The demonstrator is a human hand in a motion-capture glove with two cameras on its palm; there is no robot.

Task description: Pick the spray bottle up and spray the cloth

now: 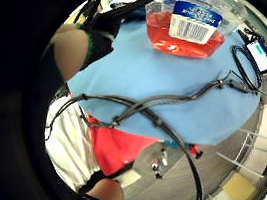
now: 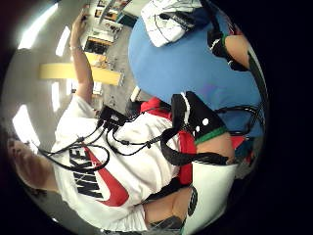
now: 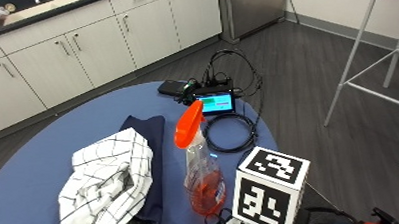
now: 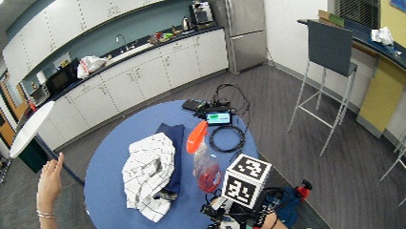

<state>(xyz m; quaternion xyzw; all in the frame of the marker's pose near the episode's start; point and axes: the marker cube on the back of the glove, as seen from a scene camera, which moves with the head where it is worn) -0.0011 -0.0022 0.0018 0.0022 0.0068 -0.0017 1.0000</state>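
Note:
The spray bottle (image 3: 203, 177) stands upright on the round blue table (image 3: 29, 188), near its front edge. It has a clear body with red liquid at the bottom and an orange trigger head. Left of it lies the crumpled white checked cloth (image 3: 109, 180), partly on a folded navy cloth (image 3: 151, 158). My gloved right hand (image 4: 257, 214) is low at the table's near edge, just right of the bottle, mostly hidden. In the little finger side palm view the bottle (image 1: 186, 32) stands a short way off on the table (image 1: 174, 101), untouched.
A small lit screen (image 3: 214, 102), a black box (image 3: 172, 87) and a coiled black cable (image 3: 230, 133) lie at the table's far right. Stool legs (image 3: 364, 51) stand on the floor to the right. White cabinets line the back wall.

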